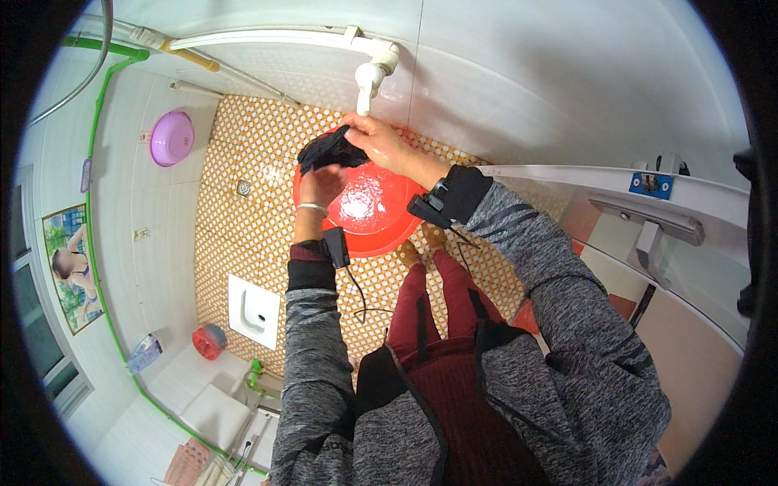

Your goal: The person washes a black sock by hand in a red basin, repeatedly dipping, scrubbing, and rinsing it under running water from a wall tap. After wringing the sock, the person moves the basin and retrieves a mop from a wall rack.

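A wet-looking black cloth (332, 151) is stretched between my hands over the far left side of a red basin (397, 212). My right hand (379, 144) pinches its right end with thumb and fingers. Under its lower edge, my left hand (322, 185) grips it, with fingertips partly hidden by the fabric. Water with bright glare fills the basin, which stands on the floor before my feet. Just beyond my right hand, a white tap (369, 79) points down from a white pipe. Whether water is running from it I cannot tell.
A squat toilet (254, 313) is set in the patterned tile floor at left, near a small floor drain (243, 188). A purple basin (172, 139) hangs on the left wall. To the right stands a white-framed door (632, 180) with a handle. Dark cables hang from my wrist straps.
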Tool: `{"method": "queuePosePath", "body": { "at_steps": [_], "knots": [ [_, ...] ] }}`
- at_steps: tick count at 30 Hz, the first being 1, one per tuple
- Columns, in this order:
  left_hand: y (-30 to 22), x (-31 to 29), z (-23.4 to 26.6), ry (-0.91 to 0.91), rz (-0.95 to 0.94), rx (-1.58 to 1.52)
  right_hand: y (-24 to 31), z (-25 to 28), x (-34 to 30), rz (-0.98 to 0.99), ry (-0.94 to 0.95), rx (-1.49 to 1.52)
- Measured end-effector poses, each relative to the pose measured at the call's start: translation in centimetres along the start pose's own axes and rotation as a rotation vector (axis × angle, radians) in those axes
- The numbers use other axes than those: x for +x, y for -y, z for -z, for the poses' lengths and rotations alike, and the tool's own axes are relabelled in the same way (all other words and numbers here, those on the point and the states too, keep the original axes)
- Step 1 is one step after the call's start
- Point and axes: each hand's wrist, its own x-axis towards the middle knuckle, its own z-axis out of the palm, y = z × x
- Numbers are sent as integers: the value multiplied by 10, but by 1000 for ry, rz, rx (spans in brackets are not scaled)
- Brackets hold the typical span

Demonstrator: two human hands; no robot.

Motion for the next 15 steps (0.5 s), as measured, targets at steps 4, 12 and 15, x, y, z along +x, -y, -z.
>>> {"method": "queuePosePath", "body": {
  "at_steps": [4,12,15],
  "knots": [
    [24,5,-32,343,-217,-71,17,-22,-14,-47,202,-85],
    [-1,-54,-74,503,-321,65,23,20,5,-72,-71,-728],
    [-6,-59,-85,507,-273,4,4,26,13,-48,154,-399]
  ]
}}
